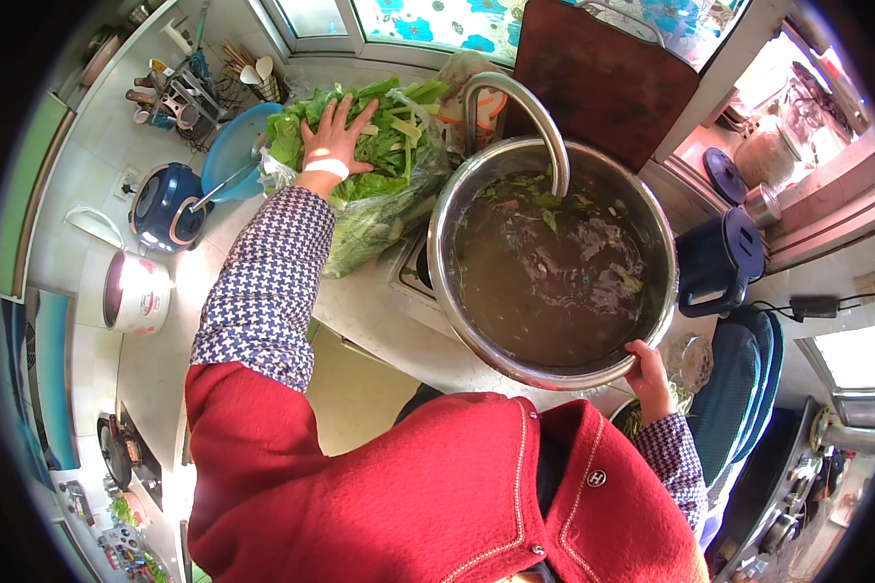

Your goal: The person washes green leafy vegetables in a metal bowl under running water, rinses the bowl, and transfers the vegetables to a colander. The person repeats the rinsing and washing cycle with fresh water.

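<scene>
My left hand (335,142) lies flat with fingers spread on a heap of leafy green vegetables (390,116). The heap fills a clear plastic bag (372,233) on the counter. With my right hand (649,375) I grip the near right rim of a large stainless steel basin (443,291). The basin is tilted towards me. Murky brown water (510,299) with scraps of leaf stands in it. A curved metal faucet (532,91) arches over the basin, its spout end above the water.
A blue plastic bowl (226,153), a dark blue rice cooker (168,208) and a white pot (138,291) stand to the left. Behind the basin leans a brown cutting board (598,80). On the right are a dark blue lidded pitcher (722,259) and blue chair backs (733,386).
</scene>
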### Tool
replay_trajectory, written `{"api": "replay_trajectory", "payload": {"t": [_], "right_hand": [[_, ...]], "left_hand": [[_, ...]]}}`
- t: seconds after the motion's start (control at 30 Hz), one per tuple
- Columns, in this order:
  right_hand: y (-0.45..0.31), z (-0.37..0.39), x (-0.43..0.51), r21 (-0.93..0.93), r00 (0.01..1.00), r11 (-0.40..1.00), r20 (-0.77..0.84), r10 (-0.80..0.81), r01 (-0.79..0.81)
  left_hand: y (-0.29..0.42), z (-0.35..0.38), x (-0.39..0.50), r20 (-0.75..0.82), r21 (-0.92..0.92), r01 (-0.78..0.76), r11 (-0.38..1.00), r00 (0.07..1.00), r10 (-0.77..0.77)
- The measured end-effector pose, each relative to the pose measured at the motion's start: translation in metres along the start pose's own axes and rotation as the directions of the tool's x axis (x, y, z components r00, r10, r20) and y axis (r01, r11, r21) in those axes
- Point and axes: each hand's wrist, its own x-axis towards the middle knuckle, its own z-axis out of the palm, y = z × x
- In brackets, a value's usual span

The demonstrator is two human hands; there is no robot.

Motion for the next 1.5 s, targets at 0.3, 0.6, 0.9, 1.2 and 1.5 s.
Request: {"api": "replay_trajectory", "payload": {"t": [0.3,0.6,0.9,1.2,1.5], "right_hand": [[0.0,0.002,-0.002,-0.024,0.998,0.999,-0.059,-0.022,0.021],[0.002,0.001,0.001,0.014,0.999,1.0,0.037,-0.008,0.007],[0.003,-0.008,0.007,0.029,1.0,1.0,0.001,-0.001,0.001],[0.002,-0.006,0.007,0.034,0.999,0.999,0.052,0.004,-0.006],[-0.002,-0.002,0.002,-0.035,0.999,0.999,0.023,0.023,-0.022]], "left_hand": [[0.01,0.008,-0.032,-0.038,-0.115,0.007,0.993,0.999,-0.011],[0.009,-0.036,-0.024,-0.035,-0.148,-0.142,0.979,0.99,0.139],[0.007,-0.071,-0.037,0.001,-0.13,-0.205,0.97,0.978,0.206],[0.025,-0.076,-0.075,-0.23,-0.073,-0.35,0.934,0.917,0.326],[0.075,0.006,-0.131,0.322,-0.722,0.051,0.69,0.908,0.269]]}}
